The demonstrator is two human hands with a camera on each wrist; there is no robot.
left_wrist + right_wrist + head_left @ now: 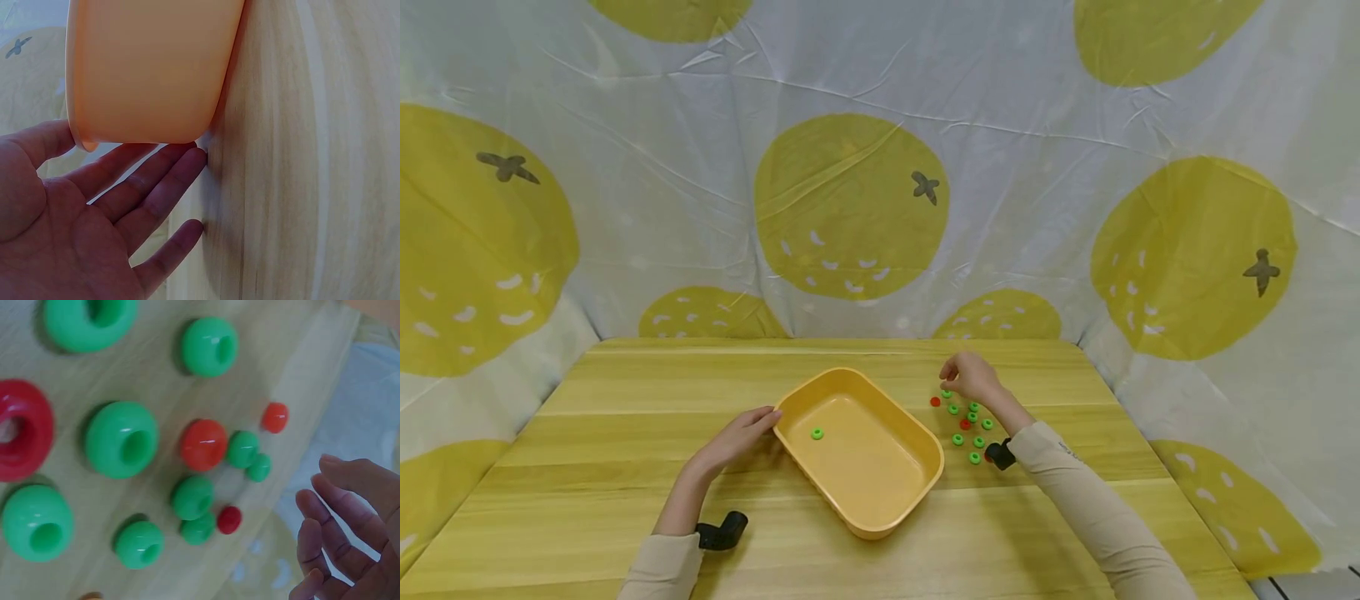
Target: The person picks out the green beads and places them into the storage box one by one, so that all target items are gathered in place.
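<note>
Closest to my head view, two beige sleeves run up from the bottom edge, each with a small black wrist camera strapped on. Following the left one, I see my left hand (739, 437) resting against the near-left corner of the yellow tray (917, 492); the left wrist view shows its palm open and its fingers (164, 181) straight, lying under and beside the tray's rounded corner rather than curled round it. That tray is a shallow rectangular plastic tub with rounded corners and a smooth glossy inside, set at an angle in the middle of the wooden table (625, 392). It holds just one green bead (817, 433), lying on the floor of the tray toward its left end. To the right of the tray, well apart from it, a loose cluster of beads (966, 425) lies on the bare wood: mostly green, a few red, all round and shiny with a hole through the middle, like tiny doughnuts. My right hand (972, 376) hovers over the far end of that cluster, fingertips pointing down toward the beads. In the right wrist view its fingers (331, 534) look loosely bent with nothing between them, just above the table.
</note>
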